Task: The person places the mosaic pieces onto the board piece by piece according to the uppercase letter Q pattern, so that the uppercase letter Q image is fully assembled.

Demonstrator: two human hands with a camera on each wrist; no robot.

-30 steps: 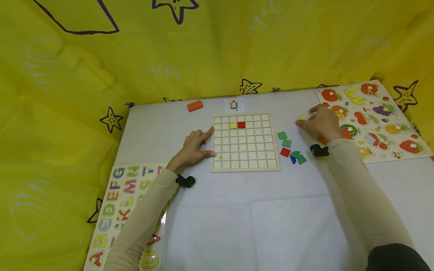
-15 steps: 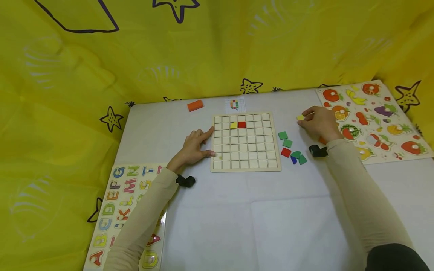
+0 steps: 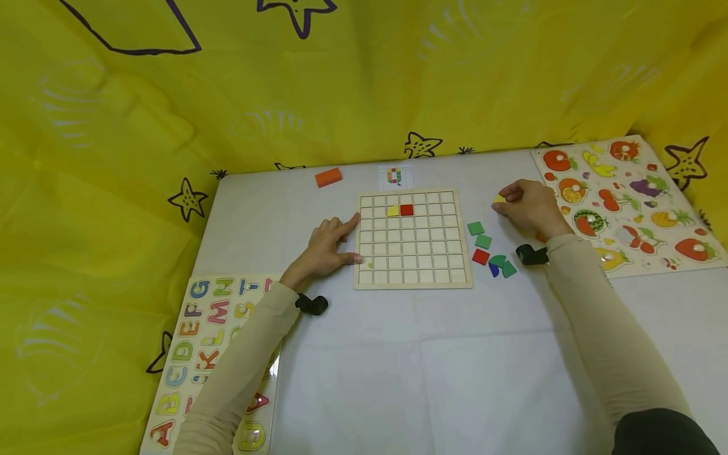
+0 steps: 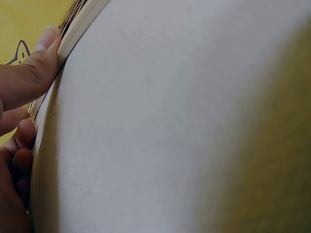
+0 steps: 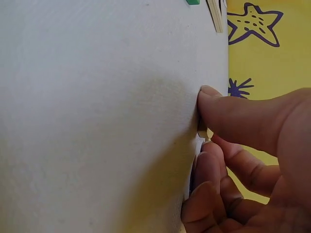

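In the head view, a wooden grid board (image 3: 409,259) lies on the white cloth, with a yellow piece (image 3: 393,211) and a red square tile (image 3: 406,210) side by side in an upper row. My left hand (image 3: 325,248) rests at the board's left edge, thumb and index finger spread and touching it. The left wrist view shows the thumb (image 4: 39,68) against that edge. My right hand (image 3: 531,205) pinches a small yellow tile (image 3: 498,198) between thumb and fingertips, right of the board. Seen from the right wrist, the thumb (image 5: 238,114) covers most of this tile.
Green, red and blue pieces (image 3: 480,256) lie right of the board. A small pattern card (image 3: 395,177) sits behind it, and an orange block (image 3: 328,177) stands back left. A fruit puzzle (image 3: 620,208) is at right, a letter puzzle (image 3: 213,338) at left. Yellow cloth (image 3: 364,82) backs the table.
My right hand has shifted slightly left, with the yellow tile now pinched and partly covered by its fingers. My left hand stays at the board's edge.
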